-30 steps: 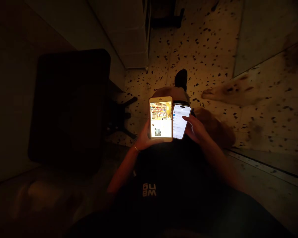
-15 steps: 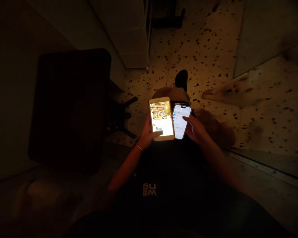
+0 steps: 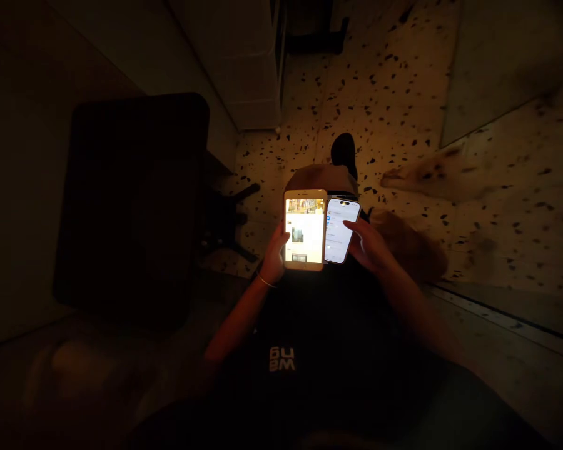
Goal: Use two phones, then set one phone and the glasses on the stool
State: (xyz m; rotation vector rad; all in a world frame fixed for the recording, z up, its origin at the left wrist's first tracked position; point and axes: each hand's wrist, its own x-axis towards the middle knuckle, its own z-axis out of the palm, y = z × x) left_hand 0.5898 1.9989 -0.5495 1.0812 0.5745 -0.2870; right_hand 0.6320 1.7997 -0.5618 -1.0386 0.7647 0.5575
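The room is dark and two lit phones glow in front of me. My left hand (image 3: 276, 253) grips a larger gold-edged phone (image 3: 304, 230), whose screen shows pictures on a white page; the thumb rests at the screen's left edge. My right hand (image 3: 370, 245) holds a smaller dark-edged phone (image 3: 341, 230) with a white list on its screen, fingers curled round its right side. The two phones stand side by side and touch along their long edges, above my lap.
A dark square seat or table (image 3: 131, 200) stands at left. Speckled terrazzo floor (image 3: 394, 94) spreads ahead, with a white cabinet (image 3: 248, 62) at the back. My foot in a dark shoe (image 3: 343, 150) points forward. A blurred pale animal (image 3: 441, 175) lies at right.
The page on the larger phone has scrolled upward, and my left thumb moved from the screen's lower middle to its left edge. The phone straightened upright. The right hand barely moved.
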